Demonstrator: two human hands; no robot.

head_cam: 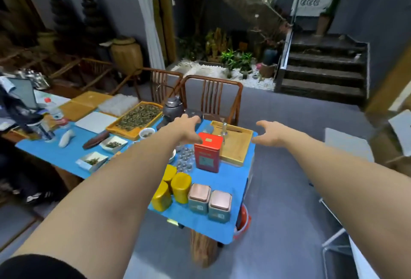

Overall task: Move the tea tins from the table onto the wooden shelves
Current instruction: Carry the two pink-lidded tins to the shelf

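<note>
We see two bare forearms reaching out from the bottom of the view, with no watch, ring or bracelet on them. A black sleeve [37,266] covers the upper part of the left arm at the lower left corner, its edge ending near the elbow. The left hand [184,126] and the right hand [270,133] are both uncovered, without gloves.

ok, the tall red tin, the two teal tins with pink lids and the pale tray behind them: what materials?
Tall red rectangular tin: likely painted metal, smooth with soft sheen. Two teal square tins with pink lids: probably metal too, lids brushed, satin. Pale wooden tray: looks like bamboo or light wood, matte, faint grain.
</note>
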